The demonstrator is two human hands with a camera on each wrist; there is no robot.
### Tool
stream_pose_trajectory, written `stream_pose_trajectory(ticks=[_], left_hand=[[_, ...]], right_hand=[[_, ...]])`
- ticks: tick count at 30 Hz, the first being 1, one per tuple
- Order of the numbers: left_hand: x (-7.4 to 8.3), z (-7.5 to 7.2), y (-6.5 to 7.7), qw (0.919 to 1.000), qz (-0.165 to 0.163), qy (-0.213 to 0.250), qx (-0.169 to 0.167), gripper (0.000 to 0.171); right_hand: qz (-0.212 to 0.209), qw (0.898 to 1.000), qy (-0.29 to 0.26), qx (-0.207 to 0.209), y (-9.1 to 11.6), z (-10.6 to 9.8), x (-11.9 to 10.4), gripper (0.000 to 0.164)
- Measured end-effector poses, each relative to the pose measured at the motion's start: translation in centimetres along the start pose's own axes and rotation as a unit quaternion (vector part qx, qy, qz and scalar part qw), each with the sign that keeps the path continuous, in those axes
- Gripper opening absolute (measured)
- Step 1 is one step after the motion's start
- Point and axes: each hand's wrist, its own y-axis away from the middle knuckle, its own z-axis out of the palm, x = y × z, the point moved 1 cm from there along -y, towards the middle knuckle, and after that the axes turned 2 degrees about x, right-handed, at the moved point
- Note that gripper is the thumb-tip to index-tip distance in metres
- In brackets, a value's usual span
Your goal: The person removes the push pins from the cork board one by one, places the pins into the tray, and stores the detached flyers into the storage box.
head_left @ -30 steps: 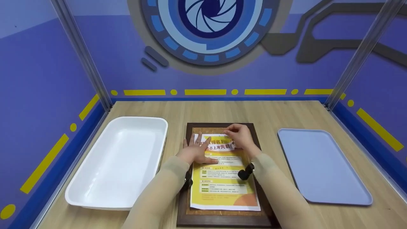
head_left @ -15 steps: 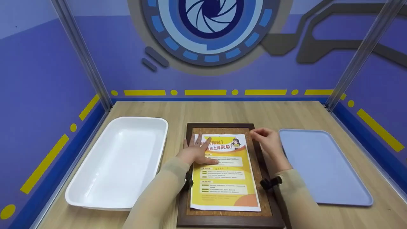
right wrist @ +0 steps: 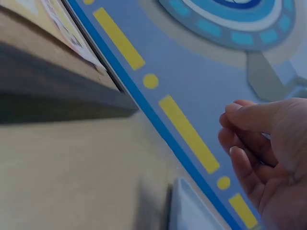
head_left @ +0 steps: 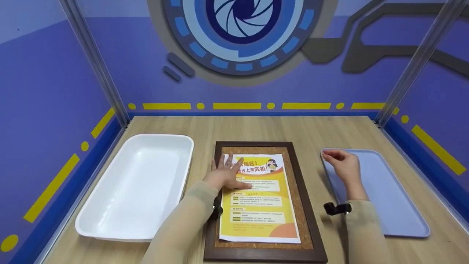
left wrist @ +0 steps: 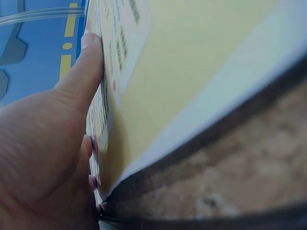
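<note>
A yellow printed poster (head_left: pixel 256 216) lies on a cork board (head_left: pixel 306 234) with a dark brown frame (head_left: pixel 263 253). My left hand (head_left: pixel 227 178) rests on the poster's upper left, fingers spread. The left wrist view shows its thumb straight along the sheet (left wrist: pixel 201 72). Over the far left corner of a blue-grey tray (head_left: pixel 381 198) is my right hand (head_left: pixel 344 167), thumb tip against the curled index finger. Nothing shows between the fingertips (right wrist: pixel 234 108) in the right wrist view.
To the left stands a deep white basin (head_left: pixel 135 183). The wooden table (head_left: pixel 256 128) is bounded by blue-purple panels (head_left: pixel 234 91) at the back and both sides.
My right hand has moved rightward from the poster's top, past the board's right edge, to above the blue-grey tray. The left hand has stayed in place on the poster.
</note>
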Motion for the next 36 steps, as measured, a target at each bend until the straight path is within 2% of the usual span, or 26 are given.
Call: stream_pose_trajectory(ticks=[5, 9, 14, 20, 31, 36], left_hand=[[0.0, 0.0, -0.1, 1.0000, -0.001, 0.006, 0.003, 0.109], [0.0, 0.1, -0.1, 1.0000, 0.000, 0.005, 0.005, 0.109], [0.0, 0.2, -0.2, 1.0000, -0.005, 0.005, 0.003, 0.109], [0.1, 0.2, -0.2, 0.9999, -0.014, 0.009, -0.001, 0.109], [0.2, 0.0, 0.1, 0.9999, -0.007, 0.012, 0.003, 0.109], [0.1, 0.1, 0.1, 0.9999, -0.008, 0.013, 0.005, 0.110]], right_hand=[[0.031, 0.999, 0.041, 0.000, -0.1, -2.5, 1.9, 0.033], [0.060, 0.995, 0.077, -0.024, 0.0, -3.6, 3.3, 0.035], [0.074, 0.989, 0.112, -0.063, 0.1, -3.8, 4.4, 0.032], [0.063, 0.979, 0.170, -0.098, 0.3, -3.4, 4.9, 0.026], [0.053, 0.978, 0.174, -0.100, 0.3, -3.5, 4.6, 0.028], [0.053, 0.986, 0.147, -0.055, 0.2, -3.7, 3.7, 0.032]])
